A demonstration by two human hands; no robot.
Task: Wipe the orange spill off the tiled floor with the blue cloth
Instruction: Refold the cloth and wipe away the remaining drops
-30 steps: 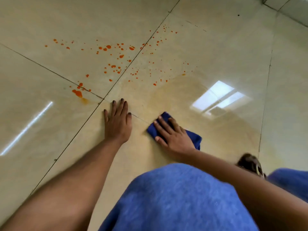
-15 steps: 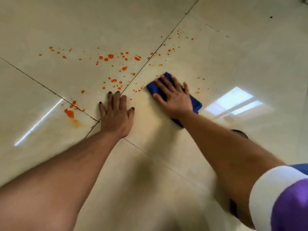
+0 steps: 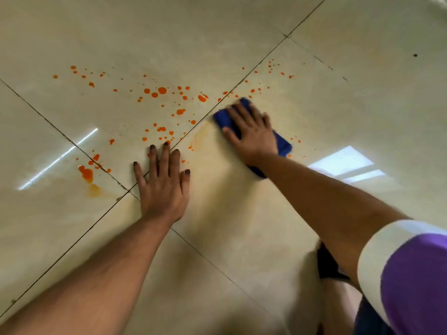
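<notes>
Right hand (image 3: 251,135) flat on folded blue cloth (image 3: 281,145), glossy tiled floor (image 3: 242,238), orange spill (image 3: 162,90) droplets

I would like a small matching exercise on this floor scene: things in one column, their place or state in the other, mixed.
Things
1. blue cloth
2. left hand
3. orange drops
4. window reflection

Place or state
A. flat on the bare tile, holding nothing
B. scattered, not yet wiped
C. under the right hand
D. bright patch right of the cloth

Pairs: 1-C, 2-A, 3-B, 4-D
</notes>
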